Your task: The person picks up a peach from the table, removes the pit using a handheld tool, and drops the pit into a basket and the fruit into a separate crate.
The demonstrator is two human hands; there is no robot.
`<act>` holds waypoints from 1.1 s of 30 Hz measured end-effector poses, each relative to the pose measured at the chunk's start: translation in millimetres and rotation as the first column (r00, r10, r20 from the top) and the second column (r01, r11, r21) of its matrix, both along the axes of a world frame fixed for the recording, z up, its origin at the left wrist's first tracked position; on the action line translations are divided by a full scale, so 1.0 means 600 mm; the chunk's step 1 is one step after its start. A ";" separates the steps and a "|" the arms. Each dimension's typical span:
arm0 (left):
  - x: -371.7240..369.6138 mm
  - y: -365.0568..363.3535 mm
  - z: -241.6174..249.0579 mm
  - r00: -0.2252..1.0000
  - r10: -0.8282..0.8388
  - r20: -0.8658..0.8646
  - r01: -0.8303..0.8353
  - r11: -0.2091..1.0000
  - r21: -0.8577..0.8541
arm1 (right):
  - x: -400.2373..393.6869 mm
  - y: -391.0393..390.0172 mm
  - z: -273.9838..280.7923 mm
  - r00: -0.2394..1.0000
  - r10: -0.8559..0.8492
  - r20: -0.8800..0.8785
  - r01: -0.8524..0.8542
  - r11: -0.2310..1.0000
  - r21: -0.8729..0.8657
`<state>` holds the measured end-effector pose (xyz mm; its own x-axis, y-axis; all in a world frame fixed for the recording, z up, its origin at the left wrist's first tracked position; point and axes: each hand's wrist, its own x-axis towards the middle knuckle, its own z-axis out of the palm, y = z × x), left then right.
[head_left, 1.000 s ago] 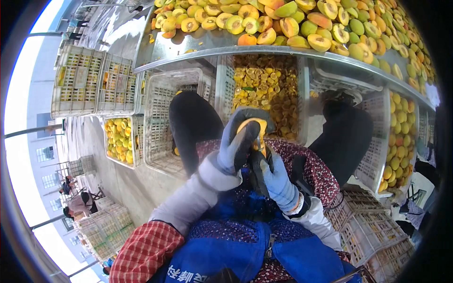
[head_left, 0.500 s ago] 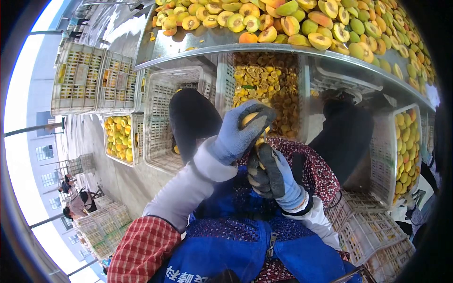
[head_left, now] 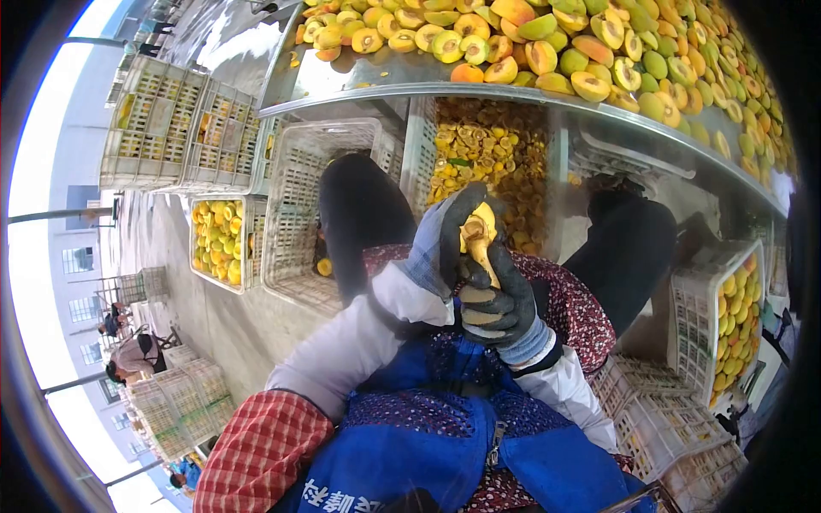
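A yellow peach half (head_left: 479, 224) rests in my left hand (head_left: 434, 248), cut side showing, with the gloved fingers curled round its far edge. Beneath it, my right hand (head_left: 503, 306) is closed round a narrow brass-coloured tool (head_left: 489, 261). The tool's curved end lies against the cut face of the fruit; its handle is hidden in the fist. Both hands wear blue-grey gloves with dark palms and meet above my lap. Just beyond them is a crate (head_left: 419, 158) of pitted scraps.
Halved peaches (head_left: 590, 51) cover a metal table (head_left: 359, 92) ahead. A mostly bare crate (head_left: 291, 256) stands by my left knee. Fruit-filled crates are at left (head_left: 221, 244) and right (head_left: 735, 325). Stacked crates (head_left: 154, 128) and people are farther left.
My left hand has turned, bringing the cut face of the peach half into view. My right hand has come up beside it, and the tool now shows against the fruit.
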<state>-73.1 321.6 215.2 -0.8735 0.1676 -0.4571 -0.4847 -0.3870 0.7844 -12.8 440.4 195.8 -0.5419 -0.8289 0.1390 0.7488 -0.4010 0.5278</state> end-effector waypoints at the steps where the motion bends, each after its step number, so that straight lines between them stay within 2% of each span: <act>1: 0.002 -0.001 0.005 1.000 0.005 -0.004 -0.005 1.000 0.000 | -0.001 -0.002 -0.002 1.000 0.007 -0.001 -0.007 1.000 -0.014; 3: 0.005 0.002 0.024 0.999 -0.005 -0.041 0.003 0.999 -0.053 | 0.002 -0.005 -0.009 1.000 0.016 -0.005 -0.016 0.999 -0.029; 4: 0.001 -0.009 0.011 0.999 -0.001 -0.044 -0.002 0.999 -0.053 | 0.008 -0.005 -0.014 0.987 -0.027 -0.156 0.035 0.998 0.053; 5: -0.009 -0.025 0.004 0.997 -0.048 0.054 0.030 0.956 0.292 | 0.012 -0.004 -0.018 0.950 -0.056 -0.306 0.098 0.988 0.123; 6: -0.013 -0.034 -0.001 0.984 -0.125 0.127 0.024 0.798 0.602 | 0.012 -0.001 -0.023 0.950 -0.052 -0.309 0.094 0.988 0.122; 7: -0.008 -0.030 -0.007 0.995 0.079 0.069 -0.082 0.995 0.050 | 0.009 0.002 -0.028 0.968 -0.080 -0.237 0.138 0.961 0.241; 8: -0.014 -0.038 0.004 0.969 0.178 0.174 -0.202 0.970 0.135 | 0.006 0.009 -0.033 0.978 -0.126 -0.165 0.179 0.915 0.361; 9: -0.019 -0.050 0.011 0.922 0.261 0.285 -0.325 0.923 0.204 | 0.002 0.017 -0.043 0.977 -0.130 -0.168 0.184 0.915 0.359; 10: -0.010 -0.052 0.013 0.936 0.351 0.008 -0.351 0.935 0.052 | -0.001 0.026 -0.055 0.993 -0.115 0.005 0.103 0.907 0.408; 11: 0.000 -0.076 0.029 0.938 0.219 -0.268 -0.247 0.966 -0.074 | -0.008 0.030 -0.059 0.980 -0.105 0.171 0.019 0.897 0.442; 12: -0.012 -0.095 0.054 0.922 0.317 -0.222 -0.323 0.946 0.008 | -0.009 0.036 -0.024 0.993 -0.074 0.094 0.012 0.842 0.539; 13: -0.023 -0.188 -0.043 0.777 0.051 -0.627 -0.446 0.747 -0.492 | -0.004 0.036 -0.007 0.993 -0.075 0.089 0.016 0.844 0.536; 14: 0.004 -0.182 0.003 0.694 0.066 -0.717 -0.636 0.522 -0.568 | 0.002 0.037 0.006 0.998 -0.066 -0.019 0.066 0.833 0.550; 15: -0.017 -0.272 0.008 0.748 0.015 -0.664 -0.586 0.486 -0.649 | 0.003 0.041 0.012 0.989 -0.063 -0.135 0.129 0.818 0.560; 16: -0.021 -0.297 0.038 0.860 -0.039 -0.509 -0.478 0.291 -0.829 | 0.002 0.042 -0.008 0.999 -0.029 -0.045 0.051 0.764 0.643; 17: -0.027 -0.402 -0.022 0.888 -0.148 -0.435 -0.436 0.028 -0.900 | 0.000 0.048 0.003 0.997 -0.044 -0.061 0.073 0.763 0.642; 18: -0.032 -0.350 0.042 0.995 0.009 -0.103 -0.096 -0.289 -0.952 | -0.001 0.052 0.024 0.988 -0.070 -0.138 0.144 0.745 0.651; 19: -0.040 -0.382 0.013 0.977 -0.044 -0.210 -0.215 -0.257 -0.942 | -0.004 0.052 0.034 0.974 -0.092 -0.209 0.209 0.728 0.653; 20: -0.062 -0.358 0.019 0.944 -0.084 -0.318 -0.325 -0.085 -0.942 | -0.005 0.050 0.031 0.951 -0.140 -0.276 0.292 0.705 0.646; 21: -0.087 -0.315 0.025 0.901 -0.100 -0.421 -0.413 0.095 -0.906 | -0.005 0.043 0.023 0.951 -0.142 -0.273 0.291 0.706 0.645; 22: -0.120 -0.273 0.030 0.856 -0.244 -0.457 -0.454 0.070 -0.888 | -0.008 0.035 0.011 0.984 -0.019 -0.177 0.147 0.651 0.745; 23: -0.156 -0.205 0.062 0.907 -0.206 -0.366 -0.324 0.213 -0.922 | -0.014 0.032 0.003 0.993 0.092 -0.073 0.008 0.570 0.821; 24: -0.199 -0.171 0.057 0.926 -0.216 -0.311 -0.265 0.218 -0.939 | -0.016 0.043 0.017 0.923 0.139 -0.358 0.170 0.689 0.705; 25: -0.250 -0.135 0.064 0.952 -0.249 -0.178 -0.174 0.037 -0.984 | -0.018 0.043 0.014 0.925 0.142 -0.352 0.162 0.690 0.705; 26: -0.292 -0.109 0.051 0.891 -0.338 -0.303 -0.275 0.129 -0.953 | -0.019 0.044 0.010 0.937 0.149 -0.315 0.125 0.700 0.703; 27: -0.352 -0.091 0.030 0.909 -0.362 -0.206 -0.196 0.064 -0.979 | -0.027 0.045 0.005 0.947 0.150 -0.286 0.099 0.707 0.700; 28: -0.403 -0.074 0.007 0.914 -0.392 -0.106 -0.114 0.003 -0.993 | -0.035 0.044 0.000 0.973 0.112 -0.200 0.082 0.644 0.761; 29: -0.456 -0.062 -0.039 0.925 -0.380 0.013 -0.001 -0.038 -0.999 | -0.043 0.046 -0.001 0.975 0.104 -0.196 0.084 0.644 0.761; 30: -0.467 -0.034 -0.053 0.936 -0.350 0.028 -0.016 -0.124 -0.992 | -0.052 0.050 0.001 0.975 0.083 -0.205 0.111 0.618 0.778; 33: -0.497 -0.016 -0.102 0.964 -0.253 -0.083 -0.081 0.017 -0.997 | -0.068 0.052 0.002 0.985 0.031 -0.173 0.119 0.608 0.785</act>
